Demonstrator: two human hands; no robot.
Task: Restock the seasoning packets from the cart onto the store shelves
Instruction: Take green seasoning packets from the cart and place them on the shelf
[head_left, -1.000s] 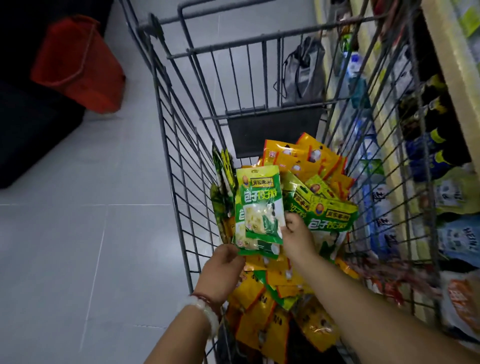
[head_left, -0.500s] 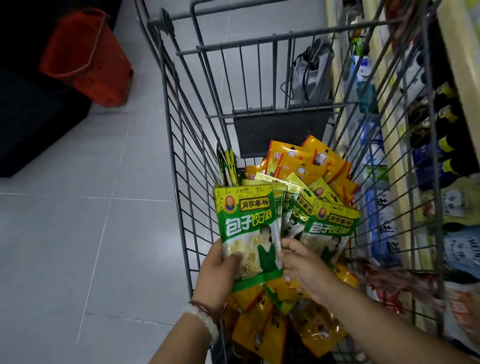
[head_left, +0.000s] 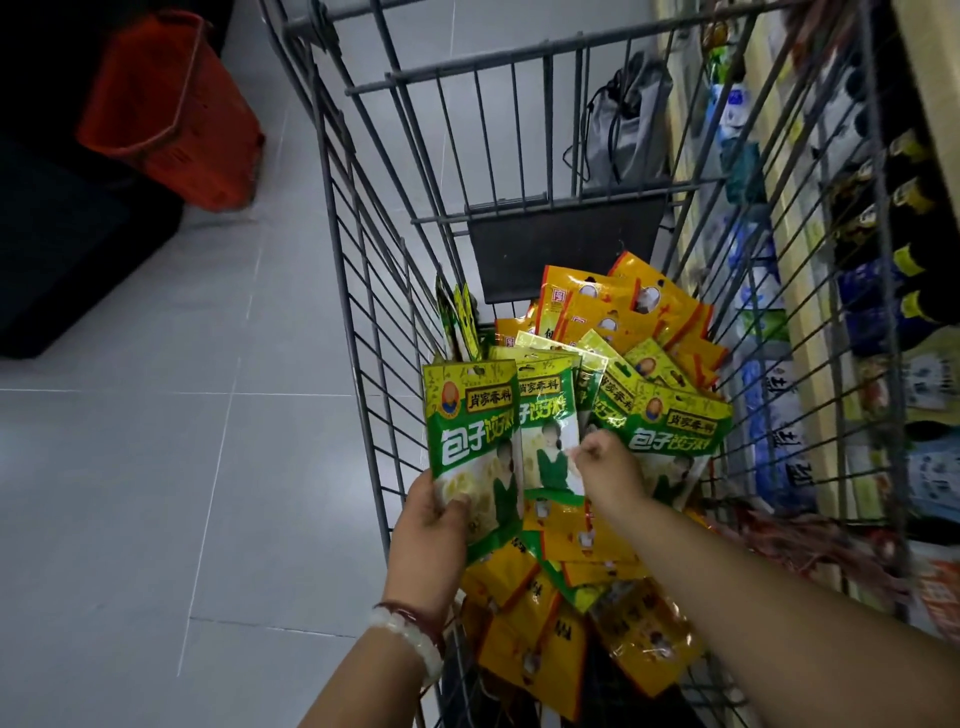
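Dim even light; right edge blurred; wide-angle distortion.

The green seasoning packets (head_left: 470, 441) read 肖家香料 in a yellow box and 包子饺子料 in white

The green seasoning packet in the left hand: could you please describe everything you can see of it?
The flat, glossy green seasoning packet has a yellow-green top band with a hang hole, a round logo, white lettering and a pale food picture below. It looks like plastic film, sealed, upright and facing the camera, above the grey wire cart's left side. The left hand grips its lower edge, thumb in front; a matching packet overlaps behind it.
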